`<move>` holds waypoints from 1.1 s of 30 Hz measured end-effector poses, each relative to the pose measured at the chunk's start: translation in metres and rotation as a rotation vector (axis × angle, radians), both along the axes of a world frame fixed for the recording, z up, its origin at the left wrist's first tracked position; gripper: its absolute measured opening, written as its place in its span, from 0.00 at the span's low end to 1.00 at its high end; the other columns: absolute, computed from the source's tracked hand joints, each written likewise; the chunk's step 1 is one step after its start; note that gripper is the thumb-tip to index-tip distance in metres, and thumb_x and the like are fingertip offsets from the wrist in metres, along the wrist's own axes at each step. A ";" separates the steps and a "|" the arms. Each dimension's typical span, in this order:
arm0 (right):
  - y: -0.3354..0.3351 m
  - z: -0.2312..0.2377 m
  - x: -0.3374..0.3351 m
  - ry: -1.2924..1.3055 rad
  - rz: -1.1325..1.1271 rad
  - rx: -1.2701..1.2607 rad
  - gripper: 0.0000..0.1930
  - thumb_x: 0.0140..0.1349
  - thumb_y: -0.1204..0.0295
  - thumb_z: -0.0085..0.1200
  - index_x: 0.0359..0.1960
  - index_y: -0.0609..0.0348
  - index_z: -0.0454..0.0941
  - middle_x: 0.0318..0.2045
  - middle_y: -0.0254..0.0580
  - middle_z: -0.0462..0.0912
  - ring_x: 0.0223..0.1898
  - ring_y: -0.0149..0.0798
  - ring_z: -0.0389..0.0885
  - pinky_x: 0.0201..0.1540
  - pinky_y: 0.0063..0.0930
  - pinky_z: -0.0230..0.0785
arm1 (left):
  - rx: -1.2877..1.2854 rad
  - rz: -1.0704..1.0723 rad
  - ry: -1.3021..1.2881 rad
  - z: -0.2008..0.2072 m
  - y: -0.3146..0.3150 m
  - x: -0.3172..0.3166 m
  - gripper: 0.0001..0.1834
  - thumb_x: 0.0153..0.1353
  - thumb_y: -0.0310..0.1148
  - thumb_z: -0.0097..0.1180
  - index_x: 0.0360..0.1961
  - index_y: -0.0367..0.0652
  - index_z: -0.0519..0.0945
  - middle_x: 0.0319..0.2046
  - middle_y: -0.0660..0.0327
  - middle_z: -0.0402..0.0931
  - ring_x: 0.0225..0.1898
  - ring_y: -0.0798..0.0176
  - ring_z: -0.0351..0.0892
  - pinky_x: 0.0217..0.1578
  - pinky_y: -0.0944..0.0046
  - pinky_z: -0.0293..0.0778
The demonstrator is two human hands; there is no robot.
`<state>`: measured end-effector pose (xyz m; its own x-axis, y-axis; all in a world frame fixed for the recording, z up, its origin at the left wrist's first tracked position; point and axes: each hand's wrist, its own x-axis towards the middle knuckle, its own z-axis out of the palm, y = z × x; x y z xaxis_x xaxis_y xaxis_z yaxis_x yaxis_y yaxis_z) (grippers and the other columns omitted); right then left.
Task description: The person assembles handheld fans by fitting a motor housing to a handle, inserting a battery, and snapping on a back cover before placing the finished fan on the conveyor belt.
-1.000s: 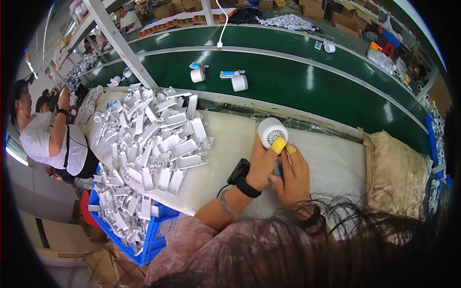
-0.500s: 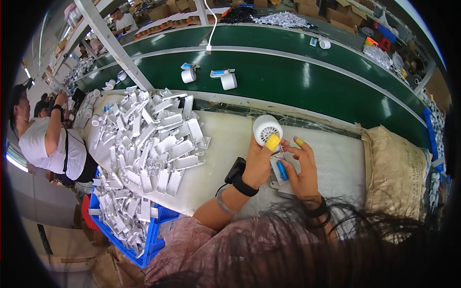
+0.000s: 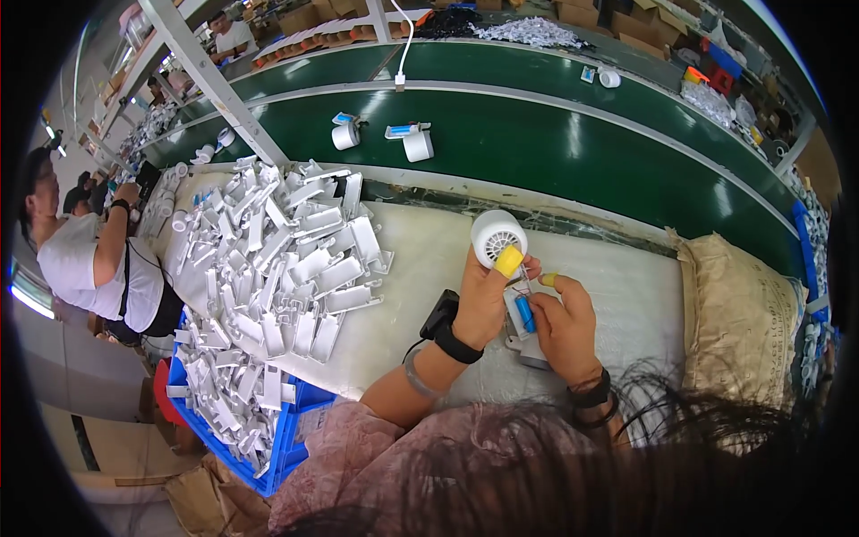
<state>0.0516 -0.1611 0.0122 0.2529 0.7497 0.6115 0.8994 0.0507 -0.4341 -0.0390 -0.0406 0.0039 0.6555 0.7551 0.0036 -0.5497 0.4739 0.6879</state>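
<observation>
My left hand is closed around a white round fan head with a slotted grille, its thumb in a yellow finger cover pressed against the rim. Just below it, a blue cylindrical battery lies tilted at a white handle shell. Thin wires run between the fan head and the battery. My right hand pinches beside the battery's upper end, thumb and fingers drawn together; one finger wears a yellow cover. Part of another white rounded piece shows beneath the right hand.
Left of my hands, white plastic shells are heaped on the pale worktop, with more in a blue crate. A brown sack stands at right. Fan parts lie on the green conveyor. A co-worker stands far left.
My right hand's fingers have drawn in toward the battery and wires, where one was raised before. Fan parts on the conveyor sit slightly further left. The co-worker's arm has shifted.
</observation>
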 end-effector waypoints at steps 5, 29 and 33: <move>-0.001 0.005 0.003 0.007 0.112 -0.037 0.12 0.50 0.82 0.60 0.38 0.65 0.79 0.49 0.52 0.75 0.51 0.54 0.74 0.53 0.41 0.67 | -0.004 0.012 0.025 -0.001 -0.001 0.001 0.18 0.65 0.32 0.56 0.51 0.41 0.65 0.38 0.57 0.76 0.39 0.62 0.80 0.41 0.60 0.79; 0.003 0.052 -0.019 -0.171 0.035 -0.154 0.16 0.47 0.76 0.63 0.41 0.60 0.79 0.48 0.47 0.75 0.51 0.52 0.74 0.50 0.43 0.65 | 0.016 0.144 0.058 -0.011 0.008 0.005 0.18 0.63 0.25 0.55 0.51 0.39 0.63 0.40 0.57 0.74 0.34 0.67 0.76 0.36 0.66 0.74; 0.047 0.081 -0.052 -0.262 0.293 -0.133 0.17 0.49 0.69 0.64 0.43 0.54 0.79 0.44 0.42 0.78 0.45 0.49 0.78 0.48 0.43 0.69 | 0.059 0.187 -0.064 -0.043 0.013 0.006 0.18 0.62 0.25 0.57 0.49 0.38 0.64 0.39 0.57 0.74 0.34 0.67 0.76 0.37 0.65 0.75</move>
<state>-0.0008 -0.1144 0.0936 -0.1343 0.8437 0.5198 0.9362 0.2799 -0.2125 -0.0325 -0.0277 -0.0389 0.5012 0.8608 0.0881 -0.6675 0.3198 0.6724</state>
